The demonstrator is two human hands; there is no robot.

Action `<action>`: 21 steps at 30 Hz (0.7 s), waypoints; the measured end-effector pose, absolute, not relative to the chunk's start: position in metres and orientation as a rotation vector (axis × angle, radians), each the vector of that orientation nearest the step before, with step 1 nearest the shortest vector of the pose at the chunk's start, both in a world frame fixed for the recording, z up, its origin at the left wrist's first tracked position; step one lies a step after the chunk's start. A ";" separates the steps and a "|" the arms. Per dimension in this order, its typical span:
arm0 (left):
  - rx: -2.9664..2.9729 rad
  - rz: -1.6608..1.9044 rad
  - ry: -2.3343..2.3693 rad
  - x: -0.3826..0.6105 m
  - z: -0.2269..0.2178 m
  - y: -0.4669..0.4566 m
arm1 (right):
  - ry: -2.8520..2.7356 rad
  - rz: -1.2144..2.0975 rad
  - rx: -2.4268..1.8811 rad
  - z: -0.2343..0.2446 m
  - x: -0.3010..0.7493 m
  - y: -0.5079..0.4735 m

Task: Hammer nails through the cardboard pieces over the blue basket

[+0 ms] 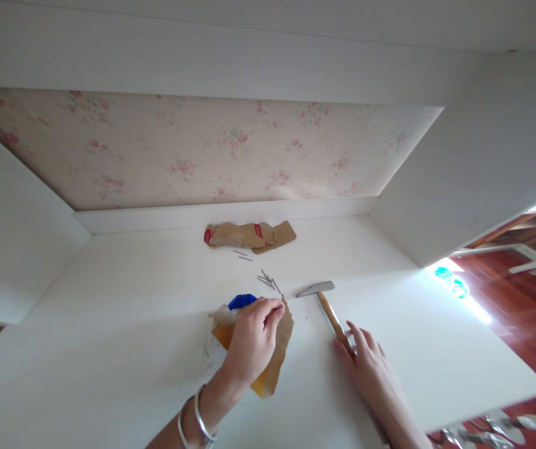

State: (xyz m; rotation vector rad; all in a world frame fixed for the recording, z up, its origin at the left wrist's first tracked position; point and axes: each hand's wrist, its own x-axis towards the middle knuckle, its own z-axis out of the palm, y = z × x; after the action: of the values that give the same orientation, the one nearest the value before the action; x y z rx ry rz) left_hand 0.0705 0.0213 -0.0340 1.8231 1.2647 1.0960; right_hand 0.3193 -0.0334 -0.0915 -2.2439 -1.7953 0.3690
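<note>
My left hand (pixel 253 333) is closed in a pinch over a strip of brown cardboard (pixel 283 349). Whatever sits between its fingertips is too small to make out. Under that hand lies a yellowish piece (pixel 224 333) with a blue part (pixel 242 301) at its far end, mostly covered. My right hand (pixel 366 358) has its thumb and fingers loosely around the wooden handle of a hammer (pixel 331 315), whose metal head rests on the white surface. Several loose nails (pixel 267 280) lie just beyond my left fingertips.
Torn brown cardboard (pixel 249 236) with red print lies near the back ledge, with two nails (pixel 244 255) in front. White panels (pixel 464 156) rise on both sides of the white board (pixel 156 280), and another hangs overhead. A reddish floor (pixel 520 293) shows beyond its right edge.
</note>
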 end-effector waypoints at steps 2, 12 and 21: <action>1.835 1.102 1.250 0.071 -0.035 0.021 | -1.815 0.361 -2.260 -0.108 0.316 -0.035; 1.869 1.132 1.275 0.072 -0.038 0.023 | -1.490 0.810 -2.148 -0.071 0.306 -0.029; 1.918 1.158 1.261 0.073 -0.037 0.021 | -0.906 1.451 -1.582 -0.010 0.257 -0.080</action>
State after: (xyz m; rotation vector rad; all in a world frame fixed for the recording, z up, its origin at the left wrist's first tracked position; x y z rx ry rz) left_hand 0.0730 0.0209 -0.0369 1.9179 1.2608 1.1576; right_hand 0.2571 -0.0804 -0.0096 -1.5820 -0.9062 1.4509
